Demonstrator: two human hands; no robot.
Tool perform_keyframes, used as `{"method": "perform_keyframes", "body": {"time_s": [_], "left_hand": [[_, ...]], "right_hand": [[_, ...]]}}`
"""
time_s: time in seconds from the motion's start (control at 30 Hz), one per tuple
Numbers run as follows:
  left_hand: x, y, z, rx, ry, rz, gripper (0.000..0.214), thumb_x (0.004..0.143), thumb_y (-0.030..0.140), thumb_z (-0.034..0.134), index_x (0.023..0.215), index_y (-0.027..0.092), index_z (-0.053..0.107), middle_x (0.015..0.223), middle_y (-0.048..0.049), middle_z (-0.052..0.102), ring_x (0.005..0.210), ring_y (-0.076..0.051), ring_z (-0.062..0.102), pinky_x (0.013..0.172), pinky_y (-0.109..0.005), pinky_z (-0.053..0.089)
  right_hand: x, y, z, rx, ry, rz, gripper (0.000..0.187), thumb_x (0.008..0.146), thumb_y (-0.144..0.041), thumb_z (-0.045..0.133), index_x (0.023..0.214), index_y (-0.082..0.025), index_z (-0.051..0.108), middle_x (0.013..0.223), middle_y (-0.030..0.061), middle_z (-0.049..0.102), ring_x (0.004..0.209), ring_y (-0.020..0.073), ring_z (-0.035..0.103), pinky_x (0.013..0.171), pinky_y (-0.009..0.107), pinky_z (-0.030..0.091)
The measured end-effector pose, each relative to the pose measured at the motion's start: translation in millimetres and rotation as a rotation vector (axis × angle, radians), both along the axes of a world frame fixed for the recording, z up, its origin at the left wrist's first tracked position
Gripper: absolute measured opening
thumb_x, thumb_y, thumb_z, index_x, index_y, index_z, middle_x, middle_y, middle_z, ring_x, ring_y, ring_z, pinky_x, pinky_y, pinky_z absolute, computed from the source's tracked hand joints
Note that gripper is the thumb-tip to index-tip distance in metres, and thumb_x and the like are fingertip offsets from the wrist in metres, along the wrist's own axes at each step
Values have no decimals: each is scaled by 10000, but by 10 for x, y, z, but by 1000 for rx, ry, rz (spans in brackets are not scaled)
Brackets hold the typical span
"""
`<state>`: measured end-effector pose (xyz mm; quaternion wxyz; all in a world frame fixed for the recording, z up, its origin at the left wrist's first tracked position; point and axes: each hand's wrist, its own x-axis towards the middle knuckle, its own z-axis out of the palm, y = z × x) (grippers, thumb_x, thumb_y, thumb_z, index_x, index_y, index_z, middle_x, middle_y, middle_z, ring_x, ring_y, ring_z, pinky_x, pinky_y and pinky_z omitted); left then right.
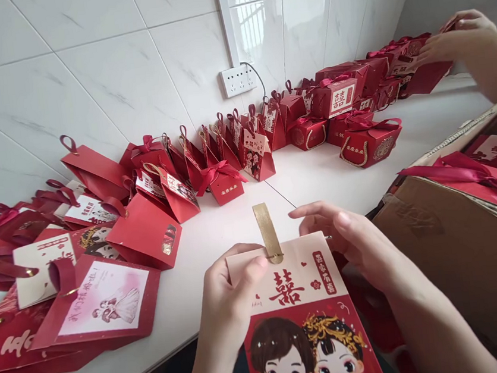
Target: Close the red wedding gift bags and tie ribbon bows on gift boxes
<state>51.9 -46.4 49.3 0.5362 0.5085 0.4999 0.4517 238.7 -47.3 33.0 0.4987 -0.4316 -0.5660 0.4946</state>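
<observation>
Holding a gift box (308, 299) by its left side, the left hand (230, 308) was at the near edge of the surface (315, 188).
The gift box's long axis ran away from the person, gold loop (266, 229) foremost; the right hand (365, 245) spread loosely beside its upper right corner, contact unclear. Rightward along that edge, a cardboard carton (434, 237) held red packages (495, 149) and ribbon (495, 185).

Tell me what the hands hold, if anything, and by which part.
The left hand holds the cartoon-couple gift box by its upper left, thumb on the front beside the gold strap. Whether the right hand grips it is unclear.
</observation>
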Motion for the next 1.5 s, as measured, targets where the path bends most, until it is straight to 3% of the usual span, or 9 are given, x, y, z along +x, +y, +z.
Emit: {"method": "perform_keyframes", "body": {"time_s": [0.27, 0.47, 0.6, 0.67, 0.83, 1.0, 1.1, 1.2, 1.5], "left_hand": [[56, 45, -12, 5, 3, -37, 248, 727, 398, 656, 731, 150, 660, 651, -15, 615, 580, -122, 556, 542, -208, 437], [282, 154, -108, -118, -72, -176, 404, 763, 540, 618, 961, 188, 635, 759, -41, 686, 669, -190, 651, 569, -253, 504], [393, 447, -373, 202, 256, -121, 515, 830, 649, 443, 1051, 222, 628, 1153, -79, 673, 1157, -286, 582, 946, -384, 490], [422, 623, -643, 332, 557, -87, 524, 836, 648, 422, 1083, 235, 629, 1188, -81, 662, 1176, -323, 573, 953, -454, 483], [405, 926, -1432, 1058, 964, -276, 568, 851, 536, 456, 1260, 162, 577, 1318, -128, 600, 1248, -303, 540, 1019, -434, 454], [374, 981, -1681, 1281, 1139, -273, 509, 887, 304, 335, 1325, 156, 548, 1417, -148, 511, 1275, -301, 520, 1046, -479, 407], [371, 977, -1649, 1311, 1165, -249, 508, 881, 212, 296, 1299, 149, 577, 1407, -156, 521, 1275, -290, 519, 1073, -484, 365], [364, 980, -1637, 1324, 1148, -252, 527, 854, 179, 298, 1295, 142, 583, 1406, -160, 520, 1279, -295, 511, 1097, -488, 323], [335, 1022, -1709, 1370, 1121, -270, 538, 837, 174, 328, 1322, 128, 557, 1413, -181, 504, 1279, -322, 505, 1105, -515, 289]], "right_hand": [[217, -301, -24, -42, -99, 148, 421, 877, -572, 545, 1069, -216, 661, 942, 74, 692, 831, 220, 644, 785, 317, 542], [416, -346, 7, 10, -258, -31, 383, 844, -518, 616, 914, -148, 686, 823, 48, 688, 735, 188, 630, 699, 282, 550], [776, -516, 99, 123, -348, -373, 299, 880, -446, 588, 910, -159, 667, 866, 56, 689, 761, 194, 652, 682, 281, 558], [955, -675, 177, 202, -404, -598, 231, 885, -400, 588, 945, -187, 654, 909, 54, 693, 760, 189, 661, 668, 272, 563], [1310, -1107, 445, 285, -594, -1259, 151, 810, -378, 627, 841, -230, 637, 817, 44, 702, 657, 191, 651, 549, 264, 531], [1570, -1371, 827, 122, -800, -1745, 208, 724, -405, 610, 849, -242, 644, 853, 84, 713, 743, 261, 670, 595, 341, 494], [1749, -1399, 1035, 30, -958, -1813, 137, 743, -356, 579, 801, -233, 596, 883, 103, 700, 882, 279, 661, 735, 375, 462], [1972, -1356, 1152, -57, -1026, -1806, 123, 781, -344, 550, 757, -224, 534, 788, 98, 666, 778, 243, 627, 748, 377, 425], [2523, -1284, 1082, 12, -962, -1743, 189, 790, -325, 550, 847, -236, 394, 815, 65, 569, 739, 190, 523, 741, 347, 377]]}}
